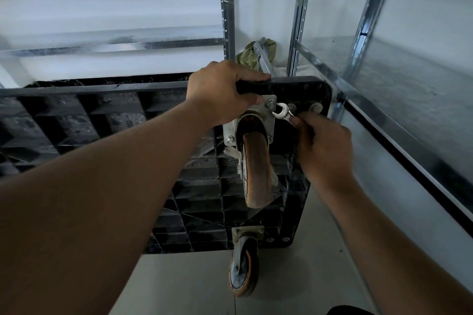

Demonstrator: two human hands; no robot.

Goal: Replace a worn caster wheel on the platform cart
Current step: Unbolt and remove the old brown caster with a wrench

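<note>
Caster wheel (256,171), rust-stained and scuffed, hangs from its mounting plate (270,123) at the upper right corner of the platform cart (102,120). The cart is tipped on its edge, with its ribbed underside facing the camera. The right hand (325,146) has its fingers clamped round the shank of a wrench (281,111), whose open end sits just beside the plate's top right nut (270,104). The left hand (220,92) steadies the cart, fingers hooked over its top edge and thumb pressed by the plate.

This looks like the unbolting step, early in the job, since the worn wheel is still mounted. Next, the wrench must seat squarely on the nut and turn while the cart is held still.

Whether the wrench already bites the nut is hard to tell. The right hand covers the wrench's handle, and the wheel's fork hides part of the plate. A second caster (244,272) hangs lower down over the floor (320,250), and metal shelving (299,20) stands behind.
</note>
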